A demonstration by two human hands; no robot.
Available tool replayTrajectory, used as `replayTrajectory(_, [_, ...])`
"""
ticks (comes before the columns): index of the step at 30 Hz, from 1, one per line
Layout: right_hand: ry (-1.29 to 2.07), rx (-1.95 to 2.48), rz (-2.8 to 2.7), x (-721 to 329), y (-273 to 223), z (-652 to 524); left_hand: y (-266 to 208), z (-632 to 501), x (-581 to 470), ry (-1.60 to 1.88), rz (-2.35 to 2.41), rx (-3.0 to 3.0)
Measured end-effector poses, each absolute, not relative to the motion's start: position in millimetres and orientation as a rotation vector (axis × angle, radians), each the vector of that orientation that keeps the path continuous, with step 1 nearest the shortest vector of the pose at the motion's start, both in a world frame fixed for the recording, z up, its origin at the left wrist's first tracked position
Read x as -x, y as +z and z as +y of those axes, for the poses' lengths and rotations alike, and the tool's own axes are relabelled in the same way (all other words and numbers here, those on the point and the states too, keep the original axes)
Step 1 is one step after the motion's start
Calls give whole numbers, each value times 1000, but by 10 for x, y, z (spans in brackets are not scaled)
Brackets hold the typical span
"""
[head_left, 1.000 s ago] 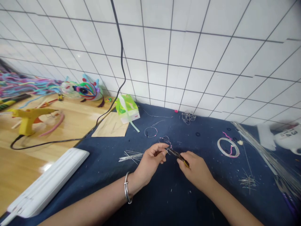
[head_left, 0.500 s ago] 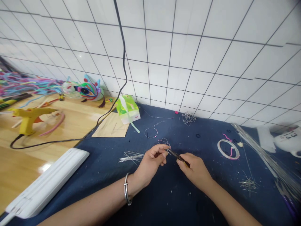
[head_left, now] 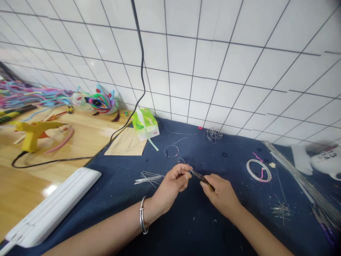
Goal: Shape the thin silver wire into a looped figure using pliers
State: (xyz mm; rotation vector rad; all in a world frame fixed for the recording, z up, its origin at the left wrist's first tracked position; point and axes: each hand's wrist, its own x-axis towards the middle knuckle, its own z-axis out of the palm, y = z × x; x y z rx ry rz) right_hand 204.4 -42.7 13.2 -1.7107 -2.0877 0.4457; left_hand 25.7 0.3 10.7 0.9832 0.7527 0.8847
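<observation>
Pinching a fine silver wire piece with tiny pinkish beads [head_left: 187,164] between thumb and index finger: left hand [head_left: 173,183]. Right hand [head_left: 222,193] wrapped round black-and-yellow pliers [head_left: 200,177], nose at the wire just off the left fingertips; can't tell if it bites. Piece is over the dark blue cloth-covered worktop [head_left: 119,202], at the left fingertips. Looks thin, shiny, bent into a partial loop, partly hidden by fingers; beads too small to count. Beyond it: round silver wire ring with pink beads [head_left: 178,153]. Loose straight silver wires [head_left: 147,177] left of left hand.
</observation>
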Motion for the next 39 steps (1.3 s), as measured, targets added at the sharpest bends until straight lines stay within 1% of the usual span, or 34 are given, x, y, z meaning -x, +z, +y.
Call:
replayTrajectory(8, [280, 1746, -2126, -2026, 141, -451, 57, 13, -232, 823, 935, -1201])
replayTrajectory(13, [223, 1771, -2142, -1995, 154, -463, 65, 19, -233, 821, 924, -1202])
replayTrajectory(25, [386, 1765, -2086, -2003, 181, -464, 57, -3, -250, 834, 904, -1174])
replayTrajectory(39, [385, 1761, -2083, -2019, 219, -460, 25, 24, -235, 779, 949, -1289])
